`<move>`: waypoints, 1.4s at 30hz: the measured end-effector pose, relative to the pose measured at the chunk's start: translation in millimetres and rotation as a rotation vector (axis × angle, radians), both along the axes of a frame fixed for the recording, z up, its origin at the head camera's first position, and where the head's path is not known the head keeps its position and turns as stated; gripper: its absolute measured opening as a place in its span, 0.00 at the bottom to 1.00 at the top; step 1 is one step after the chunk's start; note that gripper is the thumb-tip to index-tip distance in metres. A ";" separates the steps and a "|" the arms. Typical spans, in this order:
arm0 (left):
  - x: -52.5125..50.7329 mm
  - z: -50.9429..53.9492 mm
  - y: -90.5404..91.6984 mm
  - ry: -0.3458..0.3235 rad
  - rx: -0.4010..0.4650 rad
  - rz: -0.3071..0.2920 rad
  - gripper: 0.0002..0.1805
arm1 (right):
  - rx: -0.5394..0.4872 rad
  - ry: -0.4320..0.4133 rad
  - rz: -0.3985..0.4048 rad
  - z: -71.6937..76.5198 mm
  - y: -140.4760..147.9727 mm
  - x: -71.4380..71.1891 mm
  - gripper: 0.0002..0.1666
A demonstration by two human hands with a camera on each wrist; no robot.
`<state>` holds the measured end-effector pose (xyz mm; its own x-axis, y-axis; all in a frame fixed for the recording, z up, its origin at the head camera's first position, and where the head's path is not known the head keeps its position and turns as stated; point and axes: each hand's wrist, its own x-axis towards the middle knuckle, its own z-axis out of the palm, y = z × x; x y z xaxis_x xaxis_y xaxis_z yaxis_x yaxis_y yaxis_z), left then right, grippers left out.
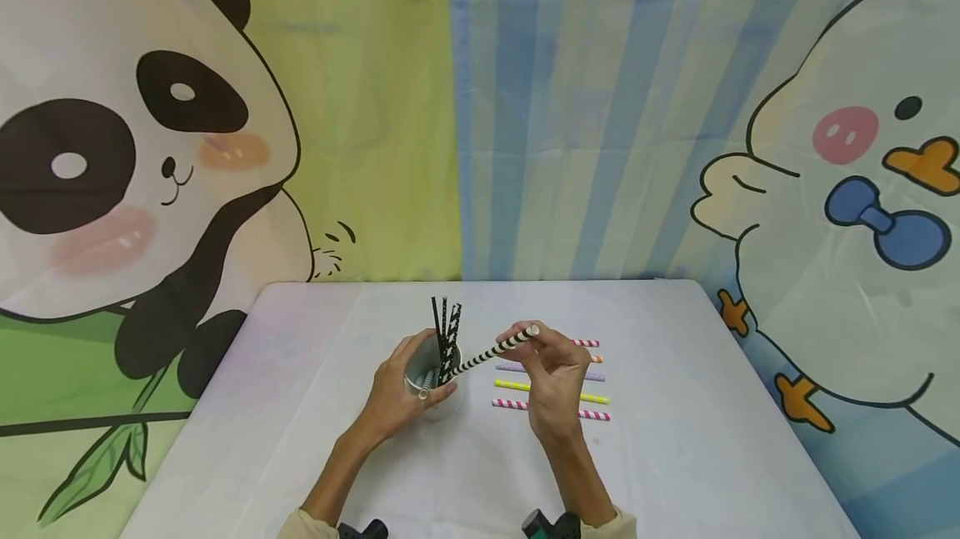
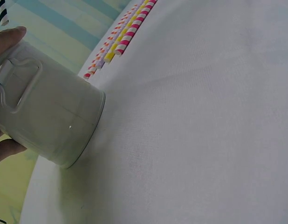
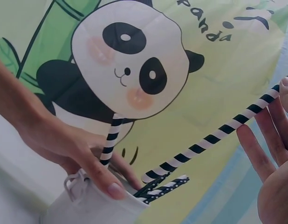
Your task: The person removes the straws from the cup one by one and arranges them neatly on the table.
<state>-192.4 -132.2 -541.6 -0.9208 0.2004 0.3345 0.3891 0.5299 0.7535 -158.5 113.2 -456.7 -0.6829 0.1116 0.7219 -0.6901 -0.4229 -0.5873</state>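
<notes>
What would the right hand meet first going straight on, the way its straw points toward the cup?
Leading with its straw, the right hand would probably meet the black straws in the cup first; depth is unclear, so the cup itself might come sooner.

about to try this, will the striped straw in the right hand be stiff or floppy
The striped straw is probably stiff: it runs straight from the right hand holding it near one end. It's likely light, being slim and apparently hollow. If set down, it may roll, since it looks round.
</notes>
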 end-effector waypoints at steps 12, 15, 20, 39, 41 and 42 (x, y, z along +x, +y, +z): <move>-0.9 1.7 -1.3 -0.016 0.025 -0.004 0.51 | -0.018 0.000 -0.051 0.5 22.3 4.4 0.18; -1.1 0.9 -1.2 -0.018 0.027 -0.005 0.51 | -0.002 -0.001 -0.071 -1.9 27.3 5.9 0.15; -0.3 2.3 0.3 -0.031 0.034 -0.008 0.51 | 0.040 0.003 -0.110 -6.9 35.1 8.7 0.15; 1.4 3.2 1.6 -0.054 0.035 0.004 0.51 | 0.368 -0.144 -0.398 -20.9 50.5 25.4 0.12; 1.7 3.7 1.8 -0.059 0.038 0.004 0.51 | 0.408 -0.132 -0.424 -22.3 51.5 26.5 0.14; 1.9 4.3 1.9 -0.063 0.039 0.003 0.51 | 0.423 -0.119 -0.433 -22.9 51.8 26.8 0.15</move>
<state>-190.6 -130.2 -537.3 -0.9409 0.1861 0.2831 0.3387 0.5008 0.7965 -131.7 165.1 -479.6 -0.7183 0.1178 0.6857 -0.6663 0.1673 -0.7267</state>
